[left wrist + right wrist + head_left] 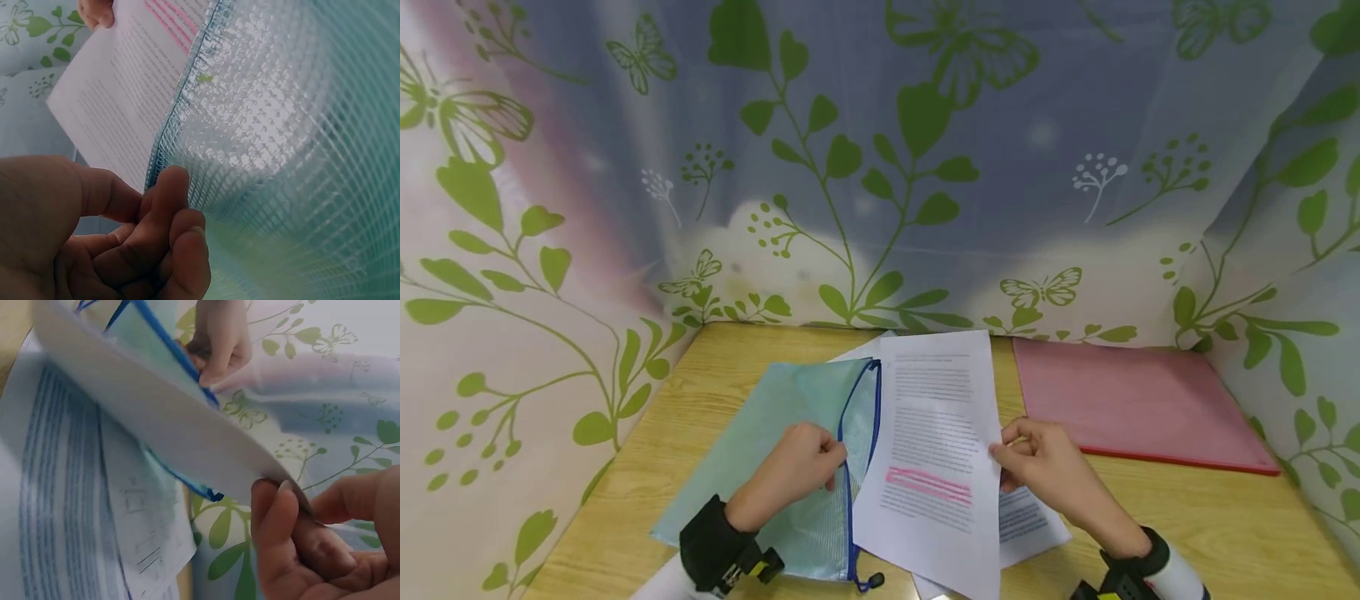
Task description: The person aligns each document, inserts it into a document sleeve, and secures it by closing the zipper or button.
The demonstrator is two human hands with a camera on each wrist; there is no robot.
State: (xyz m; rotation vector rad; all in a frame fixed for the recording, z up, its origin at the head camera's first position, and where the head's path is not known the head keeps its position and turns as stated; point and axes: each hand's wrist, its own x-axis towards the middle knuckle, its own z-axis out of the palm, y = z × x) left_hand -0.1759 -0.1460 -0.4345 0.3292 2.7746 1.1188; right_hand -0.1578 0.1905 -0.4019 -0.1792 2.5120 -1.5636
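A light green mesh zipper pouch [752, 442] with a blue zipper edge lies at the left in the head view. My left hand [801, 458] pinches the upper layer at its edge, and the mouth gapes. In the left wrist view thumb and fingers grip the mesh [262, 112] rim. My right hand [1037, 462] pinches the right edge of a printed paper sheet [925, 383] with pink highlighted lines. The sheet is raised, its left edge close to the pouch mouth; whether it is inside, I cannot tell. Other printed papers [1022, 525] lie beneath it.
A pink folder [1142, 400] with a red edge lies at the back right of the wooden table [1187, 525]. A curtain [880, 167] with green leaves and butterflies hangs behind and at both sides. The zipper pull [871, 582] dangles at the pouch's near corner.
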